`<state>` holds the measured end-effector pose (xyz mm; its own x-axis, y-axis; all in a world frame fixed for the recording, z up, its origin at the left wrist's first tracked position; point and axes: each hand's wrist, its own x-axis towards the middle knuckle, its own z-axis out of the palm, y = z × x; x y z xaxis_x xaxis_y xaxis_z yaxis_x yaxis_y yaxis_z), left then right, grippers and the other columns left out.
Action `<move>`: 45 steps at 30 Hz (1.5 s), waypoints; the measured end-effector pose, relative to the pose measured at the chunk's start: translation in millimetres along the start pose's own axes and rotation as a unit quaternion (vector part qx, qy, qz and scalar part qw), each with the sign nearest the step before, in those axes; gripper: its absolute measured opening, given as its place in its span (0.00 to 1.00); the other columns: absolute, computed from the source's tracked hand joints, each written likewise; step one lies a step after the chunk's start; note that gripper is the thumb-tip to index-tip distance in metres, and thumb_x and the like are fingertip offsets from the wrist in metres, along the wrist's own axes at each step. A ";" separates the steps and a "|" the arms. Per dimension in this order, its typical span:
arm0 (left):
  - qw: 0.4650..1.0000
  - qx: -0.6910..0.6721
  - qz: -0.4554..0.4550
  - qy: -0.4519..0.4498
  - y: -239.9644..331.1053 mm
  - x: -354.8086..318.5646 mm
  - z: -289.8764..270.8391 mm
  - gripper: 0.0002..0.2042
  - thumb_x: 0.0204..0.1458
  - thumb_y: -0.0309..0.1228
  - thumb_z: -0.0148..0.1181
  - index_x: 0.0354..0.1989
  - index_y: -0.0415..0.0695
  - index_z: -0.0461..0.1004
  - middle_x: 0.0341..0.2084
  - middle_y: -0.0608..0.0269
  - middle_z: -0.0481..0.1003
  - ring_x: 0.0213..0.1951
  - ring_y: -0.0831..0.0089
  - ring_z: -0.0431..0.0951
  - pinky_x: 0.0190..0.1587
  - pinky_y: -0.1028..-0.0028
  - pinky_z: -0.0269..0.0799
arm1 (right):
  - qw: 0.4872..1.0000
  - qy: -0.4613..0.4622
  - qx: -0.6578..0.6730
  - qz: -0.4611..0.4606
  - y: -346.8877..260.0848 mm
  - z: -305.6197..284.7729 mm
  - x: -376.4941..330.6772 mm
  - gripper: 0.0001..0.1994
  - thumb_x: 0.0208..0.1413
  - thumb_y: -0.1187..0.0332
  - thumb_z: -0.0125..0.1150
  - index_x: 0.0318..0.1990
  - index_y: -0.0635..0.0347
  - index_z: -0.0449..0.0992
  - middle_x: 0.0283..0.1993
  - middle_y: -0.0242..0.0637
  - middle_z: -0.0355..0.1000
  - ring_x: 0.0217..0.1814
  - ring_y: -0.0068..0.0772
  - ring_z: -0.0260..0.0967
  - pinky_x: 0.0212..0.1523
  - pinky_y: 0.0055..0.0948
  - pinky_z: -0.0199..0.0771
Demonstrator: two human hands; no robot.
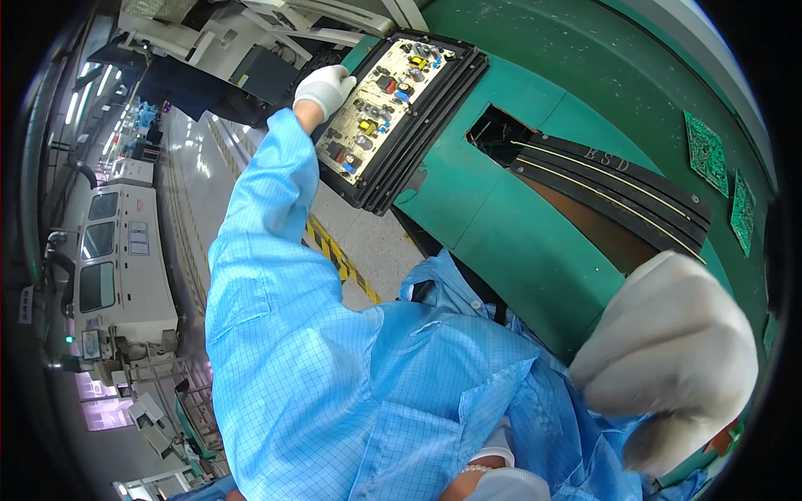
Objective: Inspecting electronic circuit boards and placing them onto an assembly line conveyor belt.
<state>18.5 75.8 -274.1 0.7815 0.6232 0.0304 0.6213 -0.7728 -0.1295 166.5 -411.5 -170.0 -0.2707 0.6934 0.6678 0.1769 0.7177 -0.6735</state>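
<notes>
My left hand (327, 90), in a white glove, is closed over the left edge of a black tray (355, 199). This tray tops a stack of similar black trays. In it lie cream circuit boards (380, 108) carrying black, yellow, blue and red components. My right hand (677, 342), also gloved in white, is raised close to the camera at the lower right, above the green bench. Its fingers are bent and pressed together; whatever they hold, if anything, is hidden. Dark smudges mark one fingertip.
A green-covered bench (468, 196) has a rectangular opening (499, 134) and a black slotted rail (614, 188) along it. Two green circuit boards (707, 154) lie at the far right. White machines (125, 259) stand across the aisle, where yellow-black floor tape (338, 255) runs.
</notes>
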 end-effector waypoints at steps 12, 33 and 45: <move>0.972 -0.002 0.181 0.152 110.4 -83.9 -4.7 0.23 0.41 0.46 0.74 0.41 0.43 0.80 0.32 0.53 0.75 0.39 0.53 0.75 0.45 0.60 0.72 | 0.989 0.053 -0.095 0.097 -25.0 -17.2 -18.2 0.21 0.61 0.50 0.57 0.31 0.62 0.76 0.28 0.42 0.74 0.20 0.31 0.68 0.19 0.25 0.65; 0.988 -0.031 0.148 -0.020 161.6 27.2 -14.9 0.23 0.46 0.40 0.69 0.49 0.40 0.78 0.42 0.52 0.80 0.47 0.56 0.79 0.53 0.64 0.74 | 0.964 0.112 -0.193 0.141 -91.0 -85.7 -273.4 0.19 0.62 0.54 0.53 0.35 0.64 0.74 0.32 0.44 0.72 0.28 0.34 0.68 0.25 0.27 0.67; 0.982 -0.119 0.143 0.021 85.8 115.9 -39.2 0.21 0.56 0.43 0.63 0.51 0.38 0.79 0.41 0.53 0.82 0.45 0.65 0.81 0.51 0.70 0.74 | 0.952 0.121 -0.231 0.162 -67.2 -53.4 -139.2 0.18 0.63 0.56 0.50 0.38 0.66 0.74 0.35 0.44 0.71 0.32 0.36 0.69 0.29 0.28 0.68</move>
<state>164.6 77.0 -242.8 0.9243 0.3755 0.0686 0.3684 -0.9246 0.0975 242.7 -552.8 -200.8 0.0846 0.8372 0.5404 0.6262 0.3771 -0.6823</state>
